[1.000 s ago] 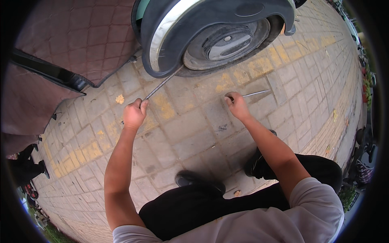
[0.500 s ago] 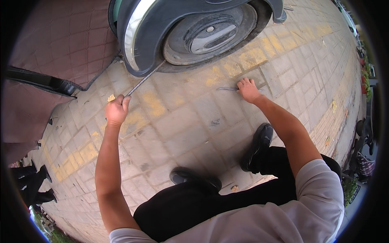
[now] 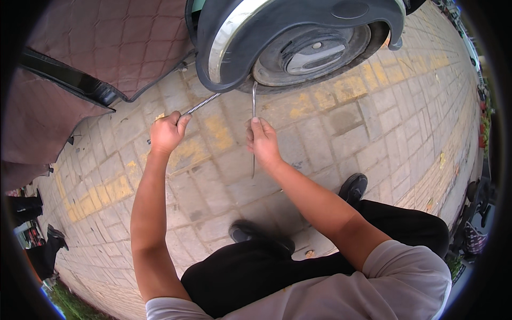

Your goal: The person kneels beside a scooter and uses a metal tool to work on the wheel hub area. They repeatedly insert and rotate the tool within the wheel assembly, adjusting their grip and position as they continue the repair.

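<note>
Now, thin rod brought to wheel, right hand pinching it, left hand still gripping twisted bar

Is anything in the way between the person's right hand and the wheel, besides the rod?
Nothing visible is. The right hand holds a thin metal rod whose far end shows uncovered at the wheel's lower edge; whether they touch is unclear. The dark fender curves down left of that end without covering it.

Got a wheel up front inside its fender, cover off to the left, rod in left hand, bar in right hand just right of it, paving underneath.
</note>
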A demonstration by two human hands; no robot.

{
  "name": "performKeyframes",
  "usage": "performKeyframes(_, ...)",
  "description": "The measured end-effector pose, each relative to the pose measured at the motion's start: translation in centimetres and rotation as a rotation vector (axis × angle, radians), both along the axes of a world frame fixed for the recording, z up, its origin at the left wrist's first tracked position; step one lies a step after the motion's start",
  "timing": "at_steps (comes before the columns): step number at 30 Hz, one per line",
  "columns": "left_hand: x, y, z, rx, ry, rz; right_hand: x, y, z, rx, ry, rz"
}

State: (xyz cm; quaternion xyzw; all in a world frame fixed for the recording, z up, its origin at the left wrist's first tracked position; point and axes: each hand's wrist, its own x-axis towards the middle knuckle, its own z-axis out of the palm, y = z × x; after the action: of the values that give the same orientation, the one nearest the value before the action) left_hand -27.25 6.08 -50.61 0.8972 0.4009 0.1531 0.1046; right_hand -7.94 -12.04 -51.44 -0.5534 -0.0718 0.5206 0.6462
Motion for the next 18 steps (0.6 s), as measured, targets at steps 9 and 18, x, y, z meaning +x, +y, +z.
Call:
performKeyframes(9,-0.1,0.2,0.3,0.006,-0.018,-0.02,-1.2,1.2,2.1,-0.013,0.045,-0.16)
performKeyframes(18,0.0,-1.3,2.2,-0.065,0.025,0.017,-5.2,6.8,1.8,0.182,0.213,-0.323)
